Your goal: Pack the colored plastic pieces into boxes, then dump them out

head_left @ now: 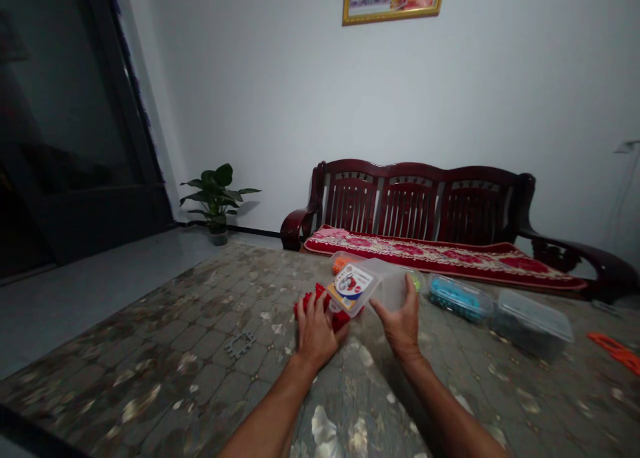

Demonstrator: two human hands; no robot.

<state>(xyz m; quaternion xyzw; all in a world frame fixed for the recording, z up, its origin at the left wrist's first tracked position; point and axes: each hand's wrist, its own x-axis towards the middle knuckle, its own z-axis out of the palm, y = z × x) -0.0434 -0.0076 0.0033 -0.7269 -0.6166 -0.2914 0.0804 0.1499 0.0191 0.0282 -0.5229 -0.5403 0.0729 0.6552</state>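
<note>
My right hand point(403, 325) grips a translucent plastic box point(393, 288) by its side, thumb on the near face. The box is tilted toward the left, and a printed label point(349, 286) shows on it. My left hand point(316, 331) lies curled over a cluster of red plastic pieces point(320, 297) at the box's lower left end. Part of the red pieces is hidden by the fingers and the box. To the left of that hand, a grey square plastic piece point(240, 345) lies flat on the patterned tablecloth point(200, 385).
Behind the hands stand a container with orange pieces point(341, 265), a container of blue pieces point(460, 298) and a lidded box with dark contents point(533, 321). Orange pieces point(617, 351) lie far right. Beyond the table are a wooden bench point(407, 198) and a potted plant point(217, 198).
</note>
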